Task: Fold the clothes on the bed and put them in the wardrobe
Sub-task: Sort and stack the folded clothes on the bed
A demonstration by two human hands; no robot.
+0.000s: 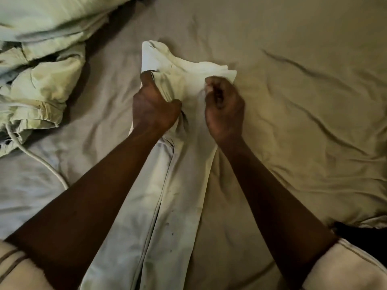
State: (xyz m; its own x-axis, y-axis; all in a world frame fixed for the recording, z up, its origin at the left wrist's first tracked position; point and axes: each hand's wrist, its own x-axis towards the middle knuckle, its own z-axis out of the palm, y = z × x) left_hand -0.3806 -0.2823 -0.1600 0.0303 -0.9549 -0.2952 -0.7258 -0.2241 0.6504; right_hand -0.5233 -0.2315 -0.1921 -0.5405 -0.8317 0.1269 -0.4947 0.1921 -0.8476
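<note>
— Where is the pale garment (173, 195)?
— It lies lengthwise along the middle of the bed sheet (303, 101). The left hand (154, 110) grips its bunched top, and the right hand (224, 109) pinches the cloth beside it.
— What's nearby?
— A heap of pale clothes (37, 80) at the upper left, with a white cord (41, 162) trailing below it.

The bed (303, 143) filled nearly the whole view, covered with a beige sheet (272, 38) that had many long wrinkles. At the far left lay a crumpled heap of pale green bedding (39, 84), and a white cable (41, 162) ran from it across the sheet. The light was dim and warm.
</note>
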